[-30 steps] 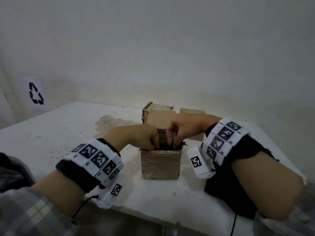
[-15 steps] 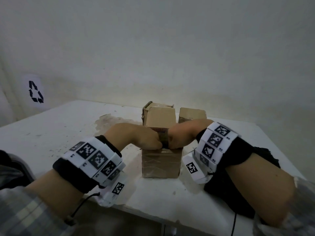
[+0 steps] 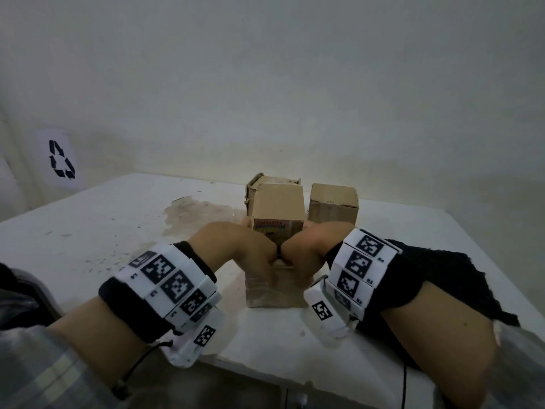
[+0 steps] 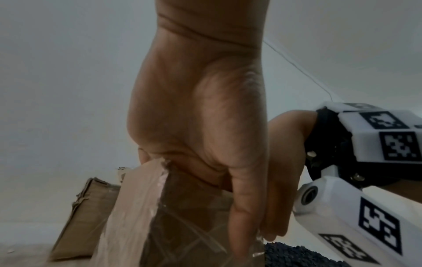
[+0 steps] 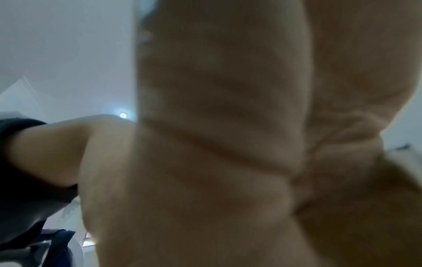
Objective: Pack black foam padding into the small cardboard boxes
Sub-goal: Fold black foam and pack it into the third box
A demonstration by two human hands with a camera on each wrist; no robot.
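A small taped cardboard box (image 3: 274, 293) stands near the table's front edge, its rear flap (image 3: 278, 208) upright with print on its inner side. My left hand (image 3: 236, 246) and right hand (image 3: 306, 249) meet knuckle to knuckle over its open top. Their fingers curl over the front rim into the box, and both thumbs lie down its front face. In the left wrist view the left hand (image 4: 200, 126) clamps the box (image 4: 137, 216) beside the right hand (image 4: 283, 162). Whatever is inside the box is hidden. Loose black foam (image 3: 442, 276) lies under my right forearm.
Two more cardboard boxes stand behind, one at the left (image 3: 253, 187) and one at the right (image 3: 333, 205). The white table (image 3: 118, 231) is stained left of the boxes. A recycling sign (image 3: 60, 159) hangs on the left wall. The right wrist view is a blur of skin.
Both hands have sunk lower onto the box and closed together. The black foam tuft that stuck out of the top a second ago no longer shows.
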